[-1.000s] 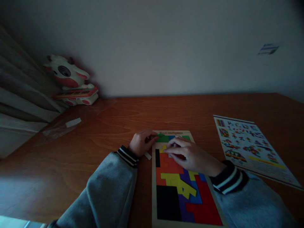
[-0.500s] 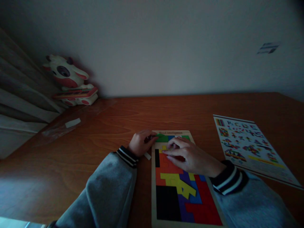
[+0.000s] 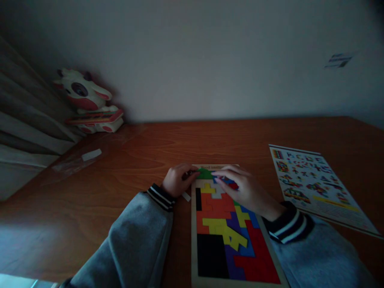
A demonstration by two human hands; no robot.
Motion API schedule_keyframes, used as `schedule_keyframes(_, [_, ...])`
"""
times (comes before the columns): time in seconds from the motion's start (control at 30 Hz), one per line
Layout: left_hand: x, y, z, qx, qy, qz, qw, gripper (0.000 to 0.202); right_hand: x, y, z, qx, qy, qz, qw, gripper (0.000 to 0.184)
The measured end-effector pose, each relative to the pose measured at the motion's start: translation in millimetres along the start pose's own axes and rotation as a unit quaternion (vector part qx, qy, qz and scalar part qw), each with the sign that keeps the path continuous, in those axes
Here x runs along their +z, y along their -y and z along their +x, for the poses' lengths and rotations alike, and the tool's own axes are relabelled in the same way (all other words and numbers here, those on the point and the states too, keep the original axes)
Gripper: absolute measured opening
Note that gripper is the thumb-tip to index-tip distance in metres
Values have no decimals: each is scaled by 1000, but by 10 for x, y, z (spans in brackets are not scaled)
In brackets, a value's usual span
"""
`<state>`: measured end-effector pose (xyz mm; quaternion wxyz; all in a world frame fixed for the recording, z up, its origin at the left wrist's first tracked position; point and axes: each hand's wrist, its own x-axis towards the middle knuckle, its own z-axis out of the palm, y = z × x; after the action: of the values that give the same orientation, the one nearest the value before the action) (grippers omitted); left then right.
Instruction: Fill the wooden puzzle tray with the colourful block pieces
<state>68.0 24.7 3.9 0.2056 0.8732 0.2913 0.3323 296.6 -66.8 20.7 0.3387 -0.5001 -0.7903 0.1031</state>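
At the near end of the puzzle board [image 3: 194,256], which is laid on the table [image 3: 144,148], a large black area [image 3: 211,256] is bordered by purple and red pieces [image 3: 261,269]. Just beyond, a yellow piece [image 3: 238,239] is set askew, its slant unmatched by the pieces around it. Farther up, orange pieces [image 3: 214,205] and a white piece [image 3: 218,193] are seen. The far end is reached by both hands, which are held apart from each other. By the fingertips of the left hand [image 3: 195,174] a green piece [image 3: 205,173] is met (whether it is gripped cannot be told). The right hand [image 3: 213,176] is held over the board, thumb and forefinger slightly parted; whether anything is pinched there cannot be told. To the right, a printed sheet [image 3: 318,186] is spread. At the back left, a cow toy [image 3: 90,96] is placed near a curtain [image 3: 27,120].
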Motion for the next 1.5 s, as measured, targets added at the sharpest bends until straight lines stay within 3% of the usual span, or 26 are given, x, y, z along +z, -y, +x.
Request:
schedule_keyframes(0.07, [3,0,-2,-5,-2,-2,1000,21,-8,2,13,11,-14,21,1000,17])
schedule_keyframes(0.17, [26,41,-2,-47,-15,-24,998,23,7,46,21,-1,20,48,999,13])
schedule_keyframes(0.3, [49,152,10,-150,-71,-140,976,30,55,96,22,-11,43,31,999,12])
schedule_keyframes(0.37, [41,188,16,-173,-95,-180,964,32,67,81,20,3,34,19,999,13])
schedule_keyframes(0.47, [14,171,15,-147,-76,-179,970,30,75,24,12,46,-5,29,998,17])
schedule_keyframes(0.67, [-36,24,1,-14,21,-116,993,25,141,67,39,87,-40,106,990,29])
schedule_keyframes(0.77, [-31,5,-3,-3,41,-157,987,25,176,133,63,81,-53,120,988,17])
schedule_keyframes(0.87, [-6,33,4,-33,22,-196,980,25,183,136,75,88,-82,103,987,13])
schedule_keyframes(0.93, [11,66,16,-74,-18,-200,977,26,178,108,81,63,-91,78,991,10])
schedule_keyframes(1.03, [30,108,34,-131,-63,-191,971,28,176,58,97,-35,-63,12,997,7])
schedule_keyframes(1.17, [44,133,34,-144,-61,-185,970,28,193,21,111,-124,10,-79,989,17])
schedule_keyframes(1.3, [58,147,20,-141,-55,-191,970,28,214,-1,95,-161,55,-117,978,28])
schedule_keyframes(1.5, [58,143,17,-142,-55,-187,970,27,227,-10,91,-169,76,-118,976,29])
